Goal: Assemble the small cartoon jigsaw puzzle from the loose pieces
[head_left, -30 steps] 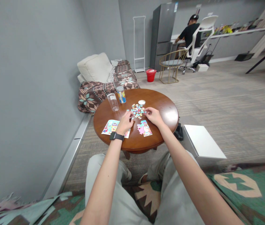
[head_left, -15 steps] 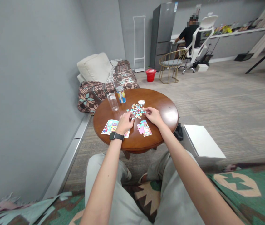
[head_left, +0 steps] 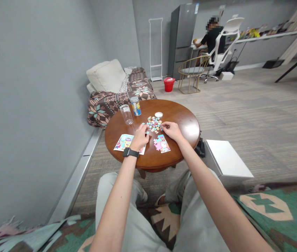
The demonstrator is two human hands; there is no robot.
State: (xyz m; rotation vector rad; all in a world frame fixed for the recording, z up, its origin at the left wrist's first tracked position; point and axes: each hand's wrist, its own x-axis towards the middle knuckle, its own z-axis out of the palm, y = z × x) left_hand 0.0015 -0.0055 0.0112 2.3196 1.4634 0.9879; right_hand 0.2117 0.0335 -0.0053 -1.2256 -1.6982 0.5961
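My left hand (head_left: 140, 137) rests at the near edge of a scatter of small multicoloured jigsaw pieces (head_left: 153, 124), fingers curled down on the tabletop. My right hand (head_left: 171, 131) reaches the pile from the right, its fingertips touching the pieces. Whether either hand holds a piece is hidden. Below my left palm lies a printed cartoon picture card (head_left: 124, 142), partly covered by that hand. A small assembled section of pink and blue puzzle (head_left: 162, 144) sits just below my right hand. A black smartwatch (head_left: 131, 152) circles my left wrist.
The round brown wooden table (head_left: 182, 119) also holds a clear glass (head_left: 126, 114), a blue and yellow can (head_left: 135, 106) and a small white lid (head_left: 158, 114). A patterned sofa (head_left: 103, 108) stands behind it, a white box (head_left: 225, 157) to the right; a co-worker (head_left: 212, 38) sits at a far desk.
My right hand has shifted slightly left along the pile, and my left hand has barely moved. The distant co-worker has leaned a little to the left.
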